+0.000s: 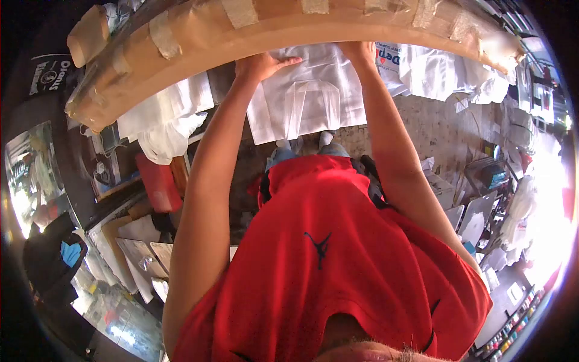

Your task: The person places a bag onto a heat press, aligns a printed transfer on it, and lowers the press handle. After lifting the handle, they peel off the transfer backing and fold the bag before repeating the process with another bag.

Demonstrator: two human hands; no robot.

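A white bag (271, 102) with a looped handle (312, 90) of the same see-through cloth lies spread out in front of me, its lower edge toward my feet. My left hand (259, 66) rests at the bag's left side, thumb stretched out across the cloth. Its other fingers run partly behind a taped cardboard-brown beam (205, 33). My right hand (360, 53) reaches to the bag's upper right side, and the same beam hides its fingertips.
The beam spans the view above both hands. White cloth bags (431, 71) hang at the right and more white bags (166, 117) at the left. A red container (158, 184) stands low on the left. Boards (476, 217) lean at the right.
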